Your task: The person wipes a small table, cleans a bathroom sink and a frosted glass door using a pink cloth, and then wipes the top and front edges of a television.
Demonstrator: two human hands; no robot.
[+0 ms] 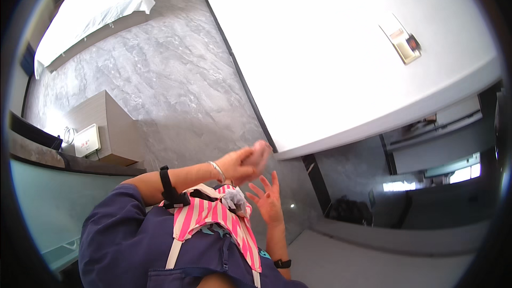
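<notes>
My left hand [242, 166] is raised in front of my chest, with a silver bangle at its wrist. Motion blurs its fingers, and I cannot tell how far they are closed. Beside it my right hand [269, 203] is held up with its fingers spread and nothing in them. The two hands are apart. Just below them is a pink-and-white striped apron [208, 217] over a dark blue top. A crumpled, pale grey thin material [236, 201] sticks out at the apron's front. Black straps circle both arms.
A white wall [320, 68] with a wall-mounted switch panel [406, 48] rises ahead to the right. At the left stand a wooden cabinet [120, 132] with a white router-like box [87, 141] and a white-covered bed [100, 0]. Grey marbled floor [168, 64] lies between; a doorway opens at right.
</notes>
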